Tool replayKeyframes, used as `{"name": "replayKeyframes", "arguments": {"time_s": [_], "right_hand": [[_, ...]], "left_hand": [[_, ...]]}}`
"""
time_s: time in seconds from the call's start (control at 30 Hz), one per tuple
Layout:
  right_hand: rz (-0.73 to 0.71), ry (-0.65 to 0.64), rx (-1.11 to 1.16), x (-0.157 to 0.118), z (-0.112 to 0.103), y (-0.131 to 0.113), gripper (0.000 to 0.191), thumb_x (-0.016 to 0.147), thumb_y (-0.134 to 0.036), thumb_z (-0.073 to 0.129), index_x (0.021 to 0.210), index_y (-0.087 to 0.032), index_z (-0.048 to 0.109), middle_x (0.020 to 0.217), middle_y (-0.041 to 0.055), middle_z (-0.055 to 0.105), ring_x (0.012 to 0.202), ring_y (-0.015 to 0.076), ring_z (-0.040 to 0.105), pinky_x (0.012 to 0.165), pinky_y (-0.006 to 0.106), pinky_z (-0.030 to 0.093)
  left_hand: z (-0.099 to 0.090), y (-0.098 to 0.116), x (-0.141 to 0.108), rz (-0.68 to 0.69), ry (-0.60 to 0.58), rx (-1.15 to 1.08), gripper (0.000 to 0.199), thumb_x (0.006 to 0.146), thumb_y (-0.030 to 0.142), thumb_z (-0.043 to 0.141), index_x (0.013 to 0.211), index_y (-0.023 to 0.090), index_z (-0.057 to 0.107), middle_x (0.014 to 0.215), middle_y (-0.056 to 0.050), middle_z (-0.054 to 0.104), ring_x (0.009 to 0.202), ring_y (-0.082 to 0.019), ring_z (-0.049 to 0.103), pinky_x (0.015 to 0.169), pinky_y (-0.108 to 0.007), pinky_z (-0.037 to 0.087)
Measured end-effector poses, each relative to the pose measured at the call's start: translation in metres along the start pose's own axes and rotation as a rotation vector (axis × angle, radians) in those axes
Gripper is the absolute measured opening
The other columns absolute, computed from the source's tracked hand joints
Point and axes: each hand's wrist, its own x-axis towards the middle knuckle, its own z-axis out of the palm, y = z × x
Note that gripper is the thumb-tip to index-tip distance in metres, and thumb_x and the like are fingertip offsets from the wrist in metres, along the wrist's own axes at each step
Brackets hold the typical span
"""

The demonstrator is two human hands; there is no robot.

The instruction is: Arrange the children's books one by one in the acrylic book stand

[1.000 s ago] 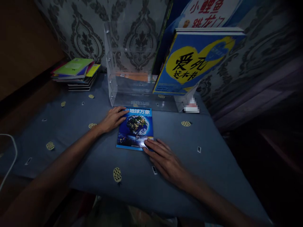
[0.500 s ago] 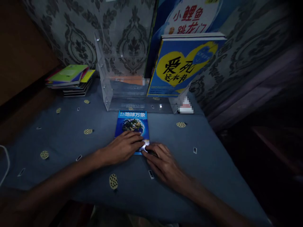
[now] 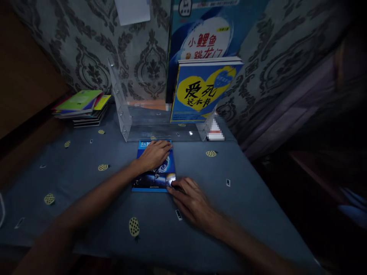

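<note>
A blue book (image 3: 149, 181) with a picture of the globe and Chinese lettering lies face up on the tablecloth, in front of a clear acrylic rack. Stretched across its upper half is my left hand (image 3: 155, 154), palm down with the fingers flat, covering most of the title and part of the globe. My right hand (image 3: 191, 196) is at the lower right corner, thumb and forefinger closed on the book's edge and the other fingers curled. A bright glare spot shows on the cover by these fingertips.
The clear rack (image 3: 149, 131) holds a blue-and-yellow book (image 3: 197, 91) and a larger blue book (image 3: 206, 36) behind it. A pile of thin books (image 3: 82, 107) sits at the back left. A white pixelated object (image 3: 215, 131) stands beside the rack. The tablecloth (image 3: 114, 214) has a pineapple print.
My left hand has moved up the cover from its lower part to the title, uncovering the bottom pictures. My right hand stays at the lower right corner. The camera view has shifted.
</note>
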Motion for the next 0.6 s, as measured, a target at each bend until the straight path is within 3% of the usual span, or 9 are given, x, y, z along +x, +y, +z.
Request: {"name": "replayKeyframes", "arguments": {"time_s": [0.13, 0.2, 0.4, 0.47, 0.6], "right_hand": [[0.027, -0.025, 0.025, 0.0, -0.002, -0.001, 0.033, 0.099, -0.017, 0.051, 0.129, -0.02, 0.065, 0.113, 0.0128, 0.066, 0.104, 0.0251, 0.06, 0.088, 0.043, 0.056], [0.042, -0.049, 0.035, 0.0, -0.004, -0.002, 0.031, 0.098, -0.019, 0.054, 0.126, -0.02, 0.065, 0.113, 0.0121, 0.066, 0.104, 0.0254, 0.06, 0.088, 0.043, 0.056], [0.142, -0.078, -0.012, 0.01, -0.009, 0.005, 0.033, 0.095, -0.021, 0.059, 0.128, -0.024, 0.063, 0.12, 0.0092, 0.066, 0.111, 0.0243, 0.061, 0.097, 0.042, 0.054], [0.169, -0.067, -0.041, 0.016, -0.008, 0.013, 0.032, 0.096, -0.021, 0.059, 0.127, -0.024, 0.064, 0.121, 0.0091, 0.067, 0.112, 0.0248, 0.062, 0.099, 0.043, 0.054], [0.154, 0.01, -0.141, 0.029, 0.005, 0.038, 0.037, 0.096, -0.023, 0.059, 0.133, -0.023, 0.061, 0.13, 0.0123, 0.065, 0.122, 0.0286, 0.061, 0.105, 0.05, 0.052]], "left_hand": [[0.001, -0.003, -0.004, 0.002, 0.004, -0.042, 0.036, 0.102, 0.024, 0.045, 0.135, 0.017, 0.059, 0.139, -0.013, 0.061, 0.127, -0.025, 0.057, 0.106, -0.044, 0.044], [0.001, -0.004, -0.013, -0.005, 0.024, -0.067, 0.037, 0.101, 0.025, 0.046, 0.136, 0.015, 0.058, 0.141, -0.014, 0.06, 0.129, -0.025, 0.056, 0.109, -0.044, 0.044], [0.008, -0.013, -0.049, -0.089, 0.159, -0.06, 0.036, 0.102, 0.025, 0.042, 0.133, 0.022, 0.06, 0.139, -0.011, 0.062, 0.131, -0.026, 0.056, 0.112, -0.048, 0.044], [0.009, -0.013, -0.059, -0.139, 0.159, -0.032, 0.037, 0.1, 0.024, 0.043, 0.133, 0.023, 0.06, 0.141, -0.011, 0.061, 0.132, -0.026, 0.055, 0.112, -0.047, 0.045], [0.015, -0.01, -0.071, -0.369, 0.162, 0.06, 0.037, 0.096, 0.025, 0.049, 0.131, 0.021, 0.063, 0.144, -0.015, 0.058, 0.13, -0.034, 0.057, 0.106, -0.054, 0.048]]}}
